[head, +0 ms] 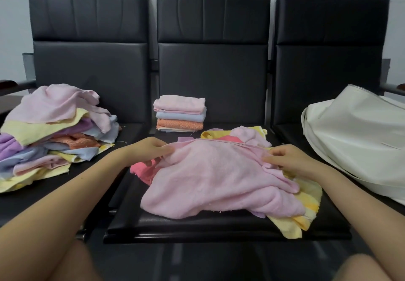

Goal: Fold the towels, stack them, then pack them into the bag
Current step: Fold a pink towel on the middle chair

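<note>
From the head camera, a pale pink towel [219, 177] lies spread and rumpled on the middle seat [197, 226] of a row of black chairs, draped over a yellow towel [306, 204] and a bright pink one [140, 168]. The left hand [149, 149] pinches its far left edge and the right hand [287, 160] pinches the far right edge, fingers curled into the cloth. Behind it stands a small stack of folded towels [180, 114]; a loose heap of unfolded towels [54, 131] covers the left seat, and the white bag [355, 144] lies on the right seat. The towel looks light, soft and limp, so it will sag and wrinkle unless held taut; gripping the corners of one edge seems best for a straight fold.
</note>
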Available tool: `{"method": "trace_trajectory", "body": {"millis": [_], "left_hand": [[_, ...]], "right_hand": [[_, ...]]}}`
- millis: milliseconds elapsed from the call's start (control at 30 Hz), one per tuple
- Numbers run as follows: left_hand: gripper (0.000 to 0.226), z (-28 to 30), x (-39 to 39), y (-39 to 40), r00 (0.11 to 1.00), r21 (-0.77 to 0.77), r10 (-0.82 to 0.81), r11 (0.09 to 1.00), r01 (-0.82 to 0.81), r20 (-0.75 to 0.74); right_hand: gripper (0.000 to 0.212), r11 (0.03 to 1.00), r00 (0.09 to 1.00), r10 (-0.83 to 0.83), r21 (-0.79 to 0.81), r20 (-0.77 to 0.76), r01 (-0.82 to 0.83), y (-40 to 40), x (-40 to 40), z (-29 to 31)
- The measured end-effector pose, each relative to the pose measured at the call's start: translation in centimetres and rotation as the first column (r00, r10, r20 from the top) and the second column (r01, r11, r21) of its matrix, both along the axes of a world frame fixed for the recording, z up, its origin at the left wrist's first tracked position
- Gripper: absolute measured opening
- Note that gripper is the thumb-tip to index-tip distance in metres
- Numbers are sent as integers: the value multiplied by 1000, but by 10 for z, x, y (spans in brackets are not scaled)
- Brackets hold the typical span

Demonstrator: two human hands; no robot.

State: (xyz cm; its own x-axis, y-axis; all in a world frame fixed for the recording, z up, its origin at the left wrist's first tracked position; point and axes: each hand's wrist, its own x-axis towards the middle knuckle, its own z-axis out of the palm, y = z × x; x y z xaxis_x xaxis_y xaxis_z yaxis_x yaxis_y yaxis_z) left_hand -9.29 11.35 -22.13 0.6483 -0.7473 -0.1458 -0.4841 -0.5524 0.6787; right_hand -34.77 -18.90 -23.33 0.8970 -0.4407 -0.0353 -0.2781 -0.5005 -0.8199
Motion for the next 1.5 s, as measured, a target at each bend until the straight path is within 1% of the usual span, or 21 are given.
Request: {"method": "trace_trajectory", "body": {"millis": [67, 167, 267, 333, 400, 467, 533, 633, 733, 800, 867, 967, 1033, 1100, 1133, 1200, 1267, 1333, 1400, 1433, 1500], "left_hand": [[30, 0, 2, -3, 999, -56, 39, 998, -41, -32], [23, 5, 1, -10, 985, -252, 120, 956, -147, -120], [21, 20, -3, -16, 974, -453, 144, 867, -210, -176], [21, 38, -6, -18, 973, -553, 136, 804, -219, -187], [23, 62, -10, -18, 979, -619, 153, 758, -206, -139], [26, 91, -14, -17, 982, -676, 172, 714, -179, -78], [27, 122, -20, -15, 981, -717, 193, 682, -143, -12], [36, 168, -32, -8, 966, -747, 247, 656, -107, 78], [34, 206, -47, 2, 931, -752, 321, 654, -84, 176], [31, 227, -57, 8, 902, -754, 365, 653, -71, 231], [29, 246, -64, 17, 883, -765, 382, 643, -42, 272], [26, 269, -74, 26, 876, -800, 410, 599, -49, 254], [31, 282, -77, 26, 869, -830, 440, 554, -64, 227], [39, 289, -79, 24, 854, -835, 467, 545, -73, 231], [40, 291, -78, 23, 853, -834, 471, 546, -81, 226], [39, 288, -70, 21, 867, -818, 448, 569, -88, 218], [35, 274, -57, 19, 861, -746, 419, 662, -72, 289], [33, 249, -42, 18, 834, -594, 362, 803, -52, 416], [37, 217, -24, 15, 786, -378, 259, 925, -36, 560], [40, 200, -16, 12, 760, -274, 196, 962, -25, 619], [46, 164, 2, 4, 723, -110, 71, 994, 6, 687]], "right_hand": [[42, 994, 994, -87, -68, 63, 91, -2, 3, -3], [39, 962, 962, -199, -148, 188, 228, -1, 6, -1], [28, 931, 877, -344, 3, 335, 364, 5, 9, 14], [25, 898, 816, -429, 89, 388, 430, 5, 15, 36], [31, 874, 772, -474, 116, 424, 473, 5, 22, 69], [35, 869, 737, -467, 97, 489, 486, 6, 25, 109], [34, 892, 718, -404, 70, 567, 447, 8, 21, 150], [20, 908, 699, -348, 41, 625, 416, 17, 8, 200], [18, 911, 688, -301, -13, 661, 412, 28, -5, 235], [21, 916, 669, -286, -10, 685, 402, 35, -13, 255], [22, 934, 648, -274, 37, 711, 354, 43, -23, 273], [21, 965, 608, -262, 199, 750, 171, 53, -38, 296], [20, 961, 628, -241, 271, 740, 51, 55, -45, 307], [39, 943, 693, -180, 322, 698, -79, 50, -48, 314], [38, 932, 731, -151, 342, 665, -118, 49, -48, 315], [19, 929, 800, -131, 355, 586, -108, 45, -45, 312], [14, 934, 851, -152, 354, 503, -42, 38, -39, 298], [15, 951, 900, -106, 309, 422, -33, 26, -32, 274], [10, 979, 938, -61, 202, 341, -9, 13, -21, 243], [10, 990, 950, -74, 135, 302, 35, 5, -14, 225], [8, 987, 957, -145, -25, 251, 156, -8, 4, 188]]}}
